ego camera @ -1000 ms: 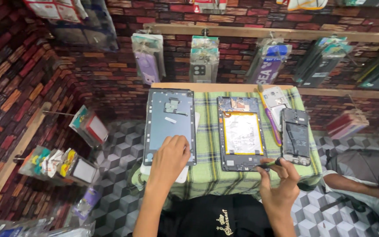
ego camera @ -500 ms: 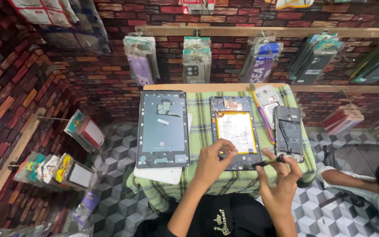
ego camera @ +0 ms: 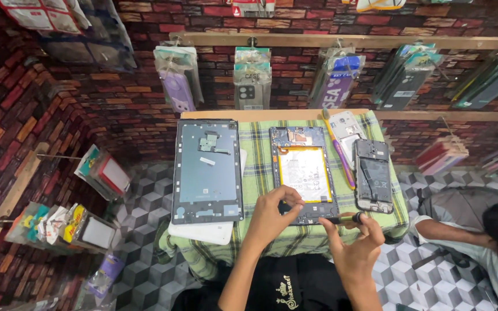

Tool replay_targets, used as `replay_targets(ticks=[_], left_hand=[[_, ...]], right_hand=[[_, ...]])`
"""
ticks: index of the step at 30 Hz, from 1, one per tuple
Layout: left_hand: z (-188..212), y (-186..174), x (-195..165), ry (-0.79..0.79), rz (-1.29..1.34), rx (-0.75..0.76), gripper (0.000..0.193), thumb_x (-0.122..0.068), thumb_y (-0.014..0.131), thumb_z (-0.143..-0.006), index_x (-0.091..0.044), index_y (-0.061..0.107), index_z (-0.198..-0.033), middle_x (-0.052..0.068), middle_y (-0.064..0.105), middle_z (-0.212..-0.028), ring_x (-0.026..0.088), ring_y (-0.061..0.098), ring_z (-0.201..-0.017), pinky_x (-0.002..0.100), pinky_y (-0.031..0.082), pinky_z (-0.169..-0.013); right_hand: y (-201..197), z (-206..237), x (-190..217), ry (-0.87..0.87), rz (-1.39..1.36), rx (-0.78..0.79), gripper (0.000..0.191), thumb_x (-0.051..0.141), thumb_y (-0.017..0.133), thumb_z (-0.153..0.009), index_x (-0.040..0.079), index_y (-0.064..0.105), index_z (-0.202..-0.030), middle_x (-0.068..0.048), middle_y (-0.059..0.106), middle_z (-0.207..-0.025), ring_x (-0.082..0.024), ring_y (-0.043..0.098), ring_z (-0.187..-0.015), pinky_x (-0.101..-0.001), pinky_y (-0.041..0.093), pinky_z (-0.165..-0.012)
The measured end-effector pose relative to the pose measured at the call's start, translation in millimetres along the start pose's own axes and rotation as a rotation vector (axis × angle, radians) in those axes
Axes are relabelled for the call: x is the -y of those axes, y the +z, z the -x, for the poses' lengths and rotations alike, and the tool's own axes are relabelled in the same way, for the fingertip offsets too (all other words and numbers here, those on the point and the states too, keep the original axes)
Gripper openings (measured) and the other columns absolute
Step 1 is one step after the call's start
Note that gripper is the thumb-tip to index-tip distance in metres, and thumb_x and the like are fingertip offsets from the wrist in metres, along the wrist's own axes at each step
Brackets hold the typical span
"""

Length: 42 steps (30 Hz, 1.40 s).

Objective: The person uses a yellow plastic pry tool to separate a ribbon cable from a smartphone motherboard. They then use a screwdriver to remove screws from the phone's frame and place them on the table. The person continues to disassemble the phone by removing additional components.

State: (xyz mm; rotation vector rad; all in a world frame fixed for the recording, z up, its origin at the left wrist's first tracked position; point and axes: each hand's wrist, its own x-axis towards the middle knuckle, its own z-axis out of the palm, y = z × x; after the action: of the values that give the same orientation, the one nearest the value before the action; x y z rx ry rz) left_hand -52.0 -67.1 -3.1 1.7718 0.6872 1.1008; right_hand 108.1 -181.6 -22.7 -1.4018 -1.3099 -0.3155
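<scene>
Both hands sit at six o'clock of my view, over the near edge of a small table covered by a green plaid cloth. Left hand: fingers curled, fingertips pressing the lower end of the opened tablet, which lies at the centre with its pale battery facing up. Right hand: closed around a dark screwdriver, the tool lying level with its tip at the tablet's lower right corner. At nine o'clock of the tablet I see its detached blue-grey back panel, resting partly on a white slab. At three o'clock lies an opened phone, with a purple-and-yellow pry tool between the two. Another person sits at four o'clock.
</scene>
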Motion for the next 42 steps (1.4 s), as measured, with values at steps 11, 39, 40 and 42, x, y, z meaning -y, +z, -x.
replay_targets(ticks=[11,39,40,42], left_hand=[[2,1,-1,-0.039,-0.103,0.086,0.020,-0.014,0.079,-0.082,-0.010,0.071,-0.100,0.003,0.078,-0.092,0.014,0.076,-0.086,0.030,0.059,-0.077],[1,4,-4,0.013,-0.276,0.163,0.019,-0.023,0.078,-0.083,-0.020,0.074,-0.101,-0.011,0.079,-0.092,0.009,0.071,-0.087,0.029,0.055,-0.075],[2,4,-5,0.009,-0.277,0.162,0.019,-0.023,0.077,-0.083,-0.020,0.074,-0.101,-0.011,0.079,-0.092,0.009,0.071,-0.087,0.029,0.055,-0.075],[2,4,-7,0.006,-0.273,0.165,0.018,-0.024,0.077,-0.084,-0.020,0.074,-0.101,-0.011,0.079,-0.091,0.009,0.071,-0.088,0.029,0.055,-0.075]], right_hand=[[-6,-6,1,0.166,0.129,0.020,0.090,-0.001,0.092,-0.073,0.010,0.025,-0.134,-0.017,0.068,-0.089,-0.026,0.070,-0.082,-0.0365,0.054,-0.080],[2,-5,8,0.012,-0.288,-0.037,0.086,-0.017,0.076,-0.082,0.017,0.018,-0.137,-0.022,0.068,-0.108,-0.029,0.072,-0.099,-0.0373,0.061,-0.089],[2,-5,8,0.013,-0.293,-0.033,0.087,-0.017,0.076,-0.082,0.017,0.018,-0.137,-0.022,0.068,-0.108,-0.028,0.072,-0.099,-0.0371,0.062,-0.089],[1,-7,8,0.011,-0.294,-0.023,0.087,-0.017,0.076,-0.082,0.016,0.018,-0.137,-0.022,0.068,-0.108,-0.029,0.072,-0.099,-0.0374,0.062,-0.089]])
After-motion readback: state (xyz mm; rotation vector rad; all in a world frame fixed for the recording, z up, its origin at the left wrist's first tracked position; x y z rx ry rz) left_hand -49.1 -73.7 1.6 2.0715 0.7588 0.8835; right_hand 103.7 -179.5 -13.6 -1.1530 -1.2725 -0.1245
